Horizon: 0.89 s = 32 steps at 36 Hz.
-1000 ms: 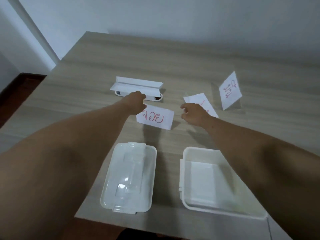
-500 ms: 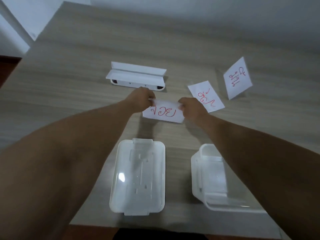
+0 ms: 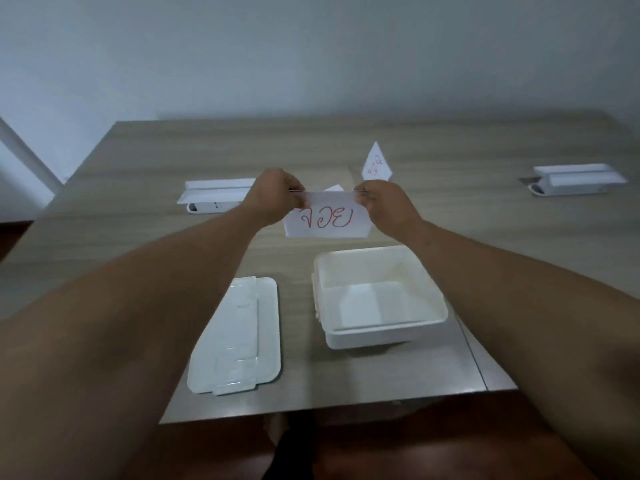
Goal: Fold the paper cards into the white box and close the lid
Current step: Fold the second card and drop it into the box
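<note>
A white paper card (image 3: 325,218) with red writing hangs in the air above the table, just beyond the open white box (image 3: 375,268). My left hand (image 3: 273,197) pinches its top left corner and my right hand (image 3: 381,202) pinches its top right corner. The box stands open at the near right. Its lid (image 3: 239,336) lies flat to the left of it. Another card (image 3: 375,164) with red writing stands upright behind my right hand. A corner of a third card (image 3: 334,187) shows between my hands, mostly hidden.
A white folded holder (image 3: 214,195) lies on the wooden table (image 3: 138,174) behind my left hand, and a similar one (image 3: 578,180) sits at the far right. The table's near edge runs just below the lid and box. A grey wall rises behind.
Both hands have lifted the card off the table and hold it up by its top corners. The camera has tilted up, showing the wall and the right-hand holder.
</note>
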Each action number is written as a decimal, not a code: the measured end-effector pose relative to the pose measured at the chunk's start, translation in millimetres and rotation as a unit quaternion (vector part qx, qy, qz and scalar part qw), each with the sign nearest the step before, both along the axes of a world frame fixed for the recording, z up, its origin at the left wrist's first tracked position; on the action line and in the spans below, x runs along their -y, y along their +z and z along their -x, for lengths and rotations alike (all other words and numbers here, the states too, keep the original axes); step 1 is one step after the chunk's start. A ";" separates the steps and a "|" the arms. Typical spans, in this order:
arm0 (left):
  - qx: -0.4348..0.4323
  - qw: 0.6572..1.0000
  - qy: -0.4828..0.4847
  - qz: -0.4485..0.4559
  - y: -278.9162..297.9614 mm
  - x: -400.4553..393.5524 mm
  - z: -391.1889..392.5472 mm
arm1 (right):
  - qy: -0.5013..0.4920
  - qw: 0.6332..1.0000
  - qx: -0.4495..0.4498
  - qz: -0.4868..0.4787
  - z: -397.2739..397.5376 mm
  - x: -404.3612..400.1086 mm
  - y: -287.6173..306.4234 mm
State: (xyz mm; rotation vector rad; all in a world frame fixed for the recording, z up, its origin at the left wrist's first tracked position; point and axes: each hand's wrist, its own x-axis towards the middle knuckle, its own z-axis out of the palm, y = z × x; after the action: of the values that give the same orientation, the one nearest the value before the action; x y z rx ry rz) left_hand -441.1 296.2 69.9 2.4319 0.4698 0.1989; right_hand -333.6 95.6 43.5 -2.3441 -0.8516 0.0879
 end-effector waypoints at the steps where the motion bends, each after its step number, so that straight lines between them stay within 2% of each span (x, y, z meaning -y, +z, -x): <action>1: 0.000 1.000 -0.002 -0.001 1.8 15.8 1.3 | -0.009 1.000 -0.005 -0.008 2.3 17.0 1.6; 10: -0.032 0.998 -0.030 0.045 -18.4 119.0 32.7 | -0.015 1.000 -0.010 0.016 28.8 123.7 -6.7; 18: -0.144 0.983 -0.103 -0.040 -64.5 147.0 62.4 | 0.005 0.992 -0.092 0.081 58.0 157.1 -59.1; 24: -0.223 0.956 -0.163 -0.099 -91.2 159.2 78.6 | 0.052 0.980 -0.120 0.152 71.7 168.0 -83.9; 29: -0.245 0.941 -0.202 -0.113 -98.3 157.9 71.4 | 0.050 0.978 -0.123 0.162 71.1 169.1 -90.0; 32: -0.234 0.947 -0.197 -0.097 -96.1 152.3 61.0 | 0.026 0.982 -0.110 0.152 64.7 165.4 -91.9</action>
State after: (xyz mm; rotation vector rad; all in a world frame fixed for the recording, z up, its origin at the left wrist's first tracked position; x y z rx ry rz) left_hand -502.1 144.0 -26.2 2.7052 0.1542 -0.5390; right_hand -398.3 -69.9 -48.4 -2.5319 -0.8370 0.5225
